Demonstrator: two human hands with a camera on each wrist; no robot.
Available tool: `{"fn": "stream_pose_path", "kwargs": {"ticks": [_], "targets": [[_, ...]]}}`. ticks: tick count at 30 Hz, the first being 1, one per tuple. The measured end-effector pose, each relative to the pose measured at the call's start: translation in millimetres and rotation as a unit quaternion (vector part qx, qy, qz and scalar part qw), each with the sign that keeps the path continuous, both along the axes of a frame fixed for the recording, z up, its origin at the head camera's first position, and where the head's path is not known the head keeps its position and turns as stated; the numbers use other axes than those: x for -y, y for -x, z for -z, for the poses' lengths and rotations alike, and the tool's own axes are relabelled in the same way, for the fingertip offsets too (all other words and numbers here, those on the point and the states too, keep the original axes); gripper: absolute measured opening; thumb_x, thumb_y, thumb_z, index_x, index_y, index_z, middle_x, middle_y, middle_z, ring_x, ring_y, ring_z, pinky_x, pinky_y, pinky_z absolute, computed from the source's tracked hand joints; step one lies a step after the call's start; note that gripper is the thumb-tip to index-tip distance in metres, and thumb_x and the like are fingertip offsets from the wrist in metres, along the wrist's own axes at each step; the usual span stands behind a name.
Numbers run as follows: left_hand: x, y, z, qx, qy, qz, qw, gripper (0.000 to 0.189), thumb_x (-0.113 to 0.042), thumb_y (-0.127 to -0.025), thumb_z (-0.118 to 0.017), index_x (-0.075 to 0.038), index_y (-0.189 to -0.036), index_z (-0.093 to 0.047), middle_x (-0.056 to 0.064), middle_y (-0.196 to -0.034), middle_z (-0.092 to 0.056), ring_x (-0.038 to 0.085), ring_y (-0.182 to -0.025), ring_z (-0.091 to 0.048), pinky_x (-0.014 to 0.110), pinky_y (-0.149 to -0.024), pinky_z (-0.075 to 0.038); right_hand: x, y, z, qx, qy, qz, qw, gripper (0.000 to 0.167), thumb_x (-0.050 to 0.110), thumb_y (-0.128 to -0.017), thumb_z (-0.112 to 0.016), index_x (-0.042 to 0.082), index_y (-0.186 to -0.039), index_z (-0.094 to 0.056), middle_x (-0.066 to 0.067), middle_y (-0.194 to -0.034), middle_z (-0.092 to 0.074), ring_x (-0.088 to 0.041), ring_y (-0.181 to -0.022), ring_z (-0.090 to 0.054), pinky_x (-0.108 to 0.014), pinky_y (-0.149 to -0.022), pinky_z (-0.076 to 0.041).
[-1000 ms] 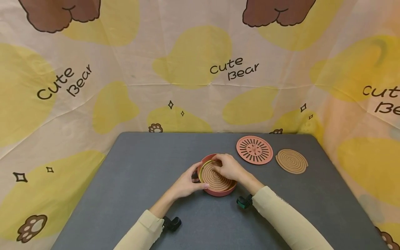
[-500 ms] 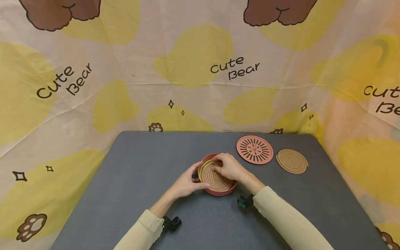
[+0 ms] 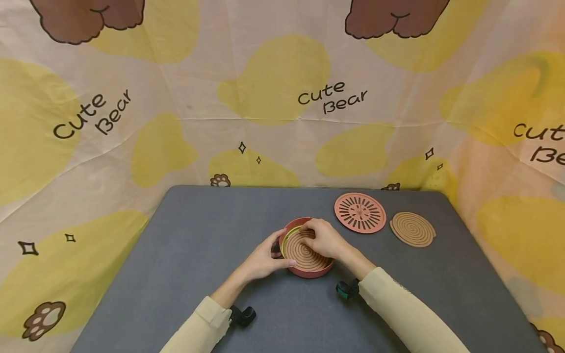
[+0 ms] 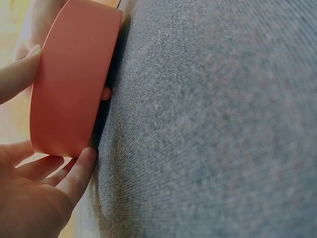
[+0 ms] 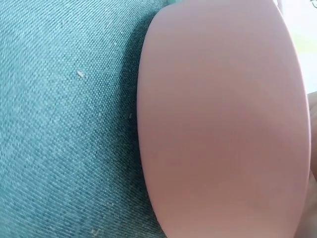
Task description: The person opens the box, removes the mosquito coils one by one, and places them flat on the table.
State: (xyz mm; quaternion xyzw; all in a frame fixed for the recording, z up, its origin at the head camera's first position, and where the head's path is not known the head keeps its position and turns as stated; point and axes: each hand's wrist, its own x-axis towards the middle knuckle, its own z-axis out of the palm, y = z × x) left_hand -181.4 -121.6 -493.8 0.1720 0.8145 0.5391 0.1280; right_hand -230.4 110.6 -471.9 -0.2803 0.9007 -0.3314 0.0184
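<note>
A round reddish-pink mosquito coil box (image 3: 310,274) stands on the table, lidless, with a brown mosquito coil (image 3: 306,258) inside. Along the box's inner left edge shows a yellow-green strip. My left hand (image 3: 261,259) grips the box from the left, thumb at the near rim and fingers along the side; in the left wrist view those fingers touch the box wall (image 4: 74,79). My right hand (image 3: 327,240) reaches in from the right, its bent fingers and thumb holding the coil; its fingertips are partly hidden. The right wrist view shows mostly the box's outer wall (image 5: 223,124).
Behind and to the right lies a pink slotted lid (image 3: 360,213). Another brown coil (image 3: 412,229) lies flat to the right of it. All rest on a grey cloth-covered table (image 3: 212,220), backed by a printed curtain (image 3: 265,78).
</note>
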Motion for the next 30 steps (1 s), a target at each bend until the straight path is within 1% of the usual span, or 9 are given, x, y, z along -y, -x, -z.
{"fn": "stream_pose_path", "kwargs": {"ticks": [6, 12, 15, 19, 22, 26, 30], "targets": [[-0.3, -0.6, -1.5, -0.003, 0.006, -0.003, 1.0, 0.09, -0.028, -0.087, -0.084, -0.013, -0.159, -0.033, 0.016, -0.15, -0.046, 0.029, -0.128, -0.055, 0.045, -0.101, -0.052, -2.6, 1.1, -1.1, 0.013, 0.031, 0.002, 0.9994, 0.024, 0.013, -0.091, -0.078, 0.007, -0.114, -0.074, -0.005, -0.111, -0.068, -0.024, -0.107, -0.064, -0.046, -0.094, -0.053], [0.8, 1.2, -1.0, -0.006, -0.007, 0.008, 0.9999, 0.092, -0.026, -0.087, -0.084, -0.007, -0.159, -0.03, 0.018, -0.152, -0.043, 0.029, -0.133, -0.05, 0.042, -0.103, -0.051, -7.7, 4.3, -3.3, 0.04, 0.075, 0.003, 0.9964, 0.026, 0.013, -0.091, -0.078, 0.006, -0.116, -0.074, -0.003, -0.111, -0.067, -0.02, -0.106, -0.064, -0.043, -0.093, -0.054], [1.2, 1.7, -0.6, -0.01, -0.013, 0.012, 0.9998, 0.092, -0.026, -0.087, -0.084, -0.004, -0.159, -0.03, 0.019, -0.153, -0.042, 0.031, -0.133, -0.049, 0.043, -0.103, -0.051, -10.7, 5.7, -6.2, 0.056, 0.093, 0.004, 0.9941, 0.027, 0.014, -0.091, -0.078, 0.006, -0.117, -0.073, -0.004, -0.111, -0.068, -0.021, -0.105, -0.064, -0.044, -0.093, -0.054], [1.3, 0.8, -1.3, -0.004, -0.013, 0.011, 0.9998, 0.093, -0.028, -0.087, -0.084, -0.006, -0.159, -0.03, 0.016, -0.155, -0.041, 0.029, -0.135, -0.048, 0.045, -0.104, -0.05, -14.5, 6.3, -9.8, 0.067, 0.103, 0.005, 0.9925, 0.029, 0.016, -0.091, -0.078, 0.006, -0.118, -0.073, -0.007, -0.112, -0.069, -0.022, -0.104, -0.065, -0.046, -0.091, -0.054], [1.4, -0.1, -1.4, 0.002, -0.014, 0.009, 0.9999, 0.092, -0.028, -0.087, -0.084, -0.008, -0.16, -0.03, 0.014, -0.157, -0.04, 0.027, -0.137, -0.047, 0.046, -0.105, -0.049, -16.4, 7.5, -10.9, 0.075, 0.103, 0.0, 0.9919, 0.03, 0.017, -0.092, -0.078, 0.006, -0.119, -0.073, -0.007, -0.112, -0.069, -0.021, -0.102, -0.064, -0.045, -0.089, -0.054], [1.6, 0.0, 0.3, 0.0, -0.016, 0.009, 0.9998, 0.091, -0.027, -0.087, -0.083, -0.007, -0.159, -0.031, 0.015, -0.159, -0.037, 0.028, -0.138, -0.045, 0.047, -0.105, -0.049, -17.0, 9.4, -11.1, 0.081, 0.102, -0.009, 0.9915, 0.028, 0.017, -0.092, -0.078, 0.006, -0.117, -0.073, -0.006, -0.11, -0.068, -0.021, -0.099, -0.064, -0.041, -0.086, -0.054], [1.4, 0.6, 2.8, 0.0, -0.016, 0.009, 0.9998, 0.091, -0.027, -0.087, -0.083, -0.007, -0.159, -0.031, 0.016, -0.158, -0.038, 0.029, -0.137, -0.047, 0.047, -0.105, -0.049, -16.2, 10.3, -10.5, 0.087, 0.1, -0.015, 0.9911, 0.026, 0.017, -0.092, -0.078, 0.005, -0.115, -0.073, -0.006, -0.108, -0.066, -0.02, -0.096, -0.062, -0.039, -0.084, -0.054]]}}
